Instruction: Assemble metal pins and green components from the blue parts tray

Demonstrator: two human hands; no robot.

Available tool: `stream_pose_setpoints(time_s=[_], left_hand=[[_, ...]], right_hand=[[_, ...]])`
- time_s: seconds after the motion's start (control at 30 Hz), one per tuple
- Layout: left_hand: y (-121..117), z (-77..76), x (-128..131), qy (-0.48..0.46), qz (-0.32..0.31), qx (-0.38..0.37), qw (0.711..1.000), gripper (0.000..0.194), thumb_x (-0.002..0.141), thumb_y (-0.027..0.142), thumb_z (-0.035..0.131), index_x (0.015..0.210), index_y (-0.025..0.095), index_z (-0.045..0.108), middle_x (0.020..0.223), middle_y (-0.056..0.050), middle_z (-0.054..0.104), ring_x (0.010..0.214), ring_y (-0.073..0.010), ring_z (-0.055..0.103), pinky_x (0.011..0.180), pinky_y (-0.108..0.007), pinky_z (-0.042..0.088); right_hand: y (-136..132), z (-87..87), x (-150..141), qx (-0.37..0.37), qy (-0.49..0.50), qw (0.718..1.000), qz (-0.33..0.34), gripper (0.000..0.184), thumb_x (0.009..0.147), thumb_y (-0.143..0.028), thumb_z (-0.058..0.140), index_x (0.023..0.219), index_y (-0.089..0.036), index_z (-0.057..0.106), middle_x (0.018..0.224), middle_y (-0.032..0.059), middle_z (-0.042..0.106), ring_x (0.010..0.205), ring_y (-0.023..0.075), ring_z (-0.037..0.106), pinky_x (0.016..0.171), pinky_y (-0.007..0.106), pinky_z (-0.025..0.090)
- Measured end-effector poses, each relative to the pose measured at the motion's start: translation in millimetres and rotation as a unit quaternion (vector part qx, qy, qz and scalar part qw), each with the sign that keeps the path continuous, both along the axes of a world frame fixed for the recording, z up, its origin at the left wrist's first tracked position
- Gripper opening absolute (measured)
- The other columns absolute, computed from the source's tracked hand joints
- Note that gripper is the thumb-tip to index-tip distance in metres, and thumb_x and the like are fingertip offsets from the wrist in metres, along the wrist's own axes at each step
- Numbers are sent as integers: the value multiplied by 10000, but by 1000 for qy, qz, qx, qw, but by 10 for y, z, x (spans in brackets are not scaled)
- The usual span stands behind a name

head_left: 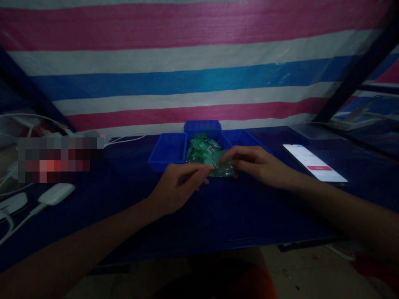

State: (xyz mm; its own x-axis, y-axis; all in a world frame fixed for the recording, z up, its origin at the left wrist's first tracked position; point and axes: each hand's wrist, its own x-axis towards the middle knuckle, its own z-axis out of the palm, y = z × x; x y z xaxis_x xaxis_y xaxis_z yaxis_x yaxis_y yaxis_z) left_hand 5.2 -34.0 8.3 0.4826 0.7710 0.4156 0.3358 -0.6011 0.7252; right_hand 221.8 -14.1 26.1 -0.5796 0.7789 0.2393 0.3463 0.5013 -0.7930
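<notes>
My left hand rests on the dark blue table with its fingers pinched together at the left edge of a flat green piece. My right hand lies over the right side of that same green piece, fingers curled onto it. Just behind, a heap of small green parts fills a blue tray. The light is dim, so the parts' detail is hard to make out.
An empty blue tray stands left of the heap and another blue tray to its right. A lit phone lies at the right. White chargers and cables sit at the left. A striped tarp hangs behind.
</notes>
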Motion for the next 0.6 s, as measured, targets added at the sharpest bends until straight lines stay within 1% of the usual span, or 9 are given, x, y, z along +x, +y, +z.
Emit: stream_pose_setpoints(time_s=[0.1, 0.2, 0.27, 0.33, 0.4, 0.43, 0.5, 0.57, 0.6], left_hand=[[-3, -1, -4, 63, -21, 92, 993, 252, 867, 270, 426, 1020, 165, 598, 839, -22, 660, 683, -95, 592, 613, -216, 482], [11, -50, 8, 131, -56, 178, 974, 229, 863, 230, 426, 991, 151, 598, 908, -35, 641, 802, -111, 582, 706, -229, 466], [11, -96, 16, 190, -73, 231, 951, 223, 865, 216, 417, 973, 135, 595, 898, -43, 635, 819, -121, 574, 719, -233, 452], [-1, -138, 22, 250, -86, 294, 919, 229, 873, 226, 396, 943, 143, 597, 850, -40, 630, 778, -132, 567, 684, -244, 438], [-21, -169, 25, 291, -109, 333, 890, 235, 876, 232, 379, 898, 151, 599, 772, -28, 613, 710, -132, 547, 631, -251, 416], [-30, -180, 26, 304, -120, 343, 881, 233, 874, 235, 379, 882, 154, 598, 736, -20, 599, 677, -133, 531, 601, -256, 402], [-42, -192, 25, 320, -136, 352, 869, 217, 865, 244, 393, 863, 158, 591, 693, -7, 572, 637, -134, 502, 557, -266, 373], [-42, -197, 22, 328, -139, 355, 864, 197, 856, 248, 409, 846, 160, 585, 677, -2, 557, 622, -134, 484, 537, -271, 353], [-38, -197, 20, 329, -139, 357, 863, 192, 854, 249, 413, 838, 160, 582, 672, -2, 552, 620, -133, 479, 534, -271, 347]], right_hand=[[1, 16, 13, 30, 0, 1000, -5, 184, 792, -175, 428, 869, -183, 596, 747, 2, 592, 628, 108, 540, 600, 265, 428], [16, 23, 46, 61, -8, 998, -13, 197, 776, -163, 433, 840, -180, 618, 763, 5, 616, 635, 110, 551, 599, 258, 437], [66, 19, 81, 92, -30, 995, -32, 216, 781, -171, 427, 868, -177, 625, 791, 14, 632, 650, 118, 563, 596, 258, 447], [165, 16, 121, 148, -77, 984, -62, 241, 794, -185, 422, 927, -180, 623, 871, 32, 642, 719, 143, 582, 631, 278, 460], [310, 30, 152, 235, -153, 955, -94, 271, 797, -199, 438, 1009, -189, 606, 995, 54, 626, 863, 188, 576, 739, 330, 452], [395, 48, 159, 281, -192, 934, -108, 295, 795, -207, 449, 1055, -186, 588, 1045, 70, 610, 906, 210, 565, 781, 360, 438], [580, 106, 150, 351, -257, 891, -130, 359, 804, -211, 447, 1149, -156, 533, 1127, 111, 566, 990, 248, 529, 834, 398, 406], [781, 179, 112, 393, -303, 858, -134, 414, 825, -200, 409, 1226, -112, 464, 1187, 154, 521, 1060, 274, 482, 856, 402, 383], [888, 208, 84, 402, -314, 850, -133, 426, 843, -205, 385, 1248, -84, 437, 1206, 182, 502, 1083, 279, 463, 876, 401, 362]])
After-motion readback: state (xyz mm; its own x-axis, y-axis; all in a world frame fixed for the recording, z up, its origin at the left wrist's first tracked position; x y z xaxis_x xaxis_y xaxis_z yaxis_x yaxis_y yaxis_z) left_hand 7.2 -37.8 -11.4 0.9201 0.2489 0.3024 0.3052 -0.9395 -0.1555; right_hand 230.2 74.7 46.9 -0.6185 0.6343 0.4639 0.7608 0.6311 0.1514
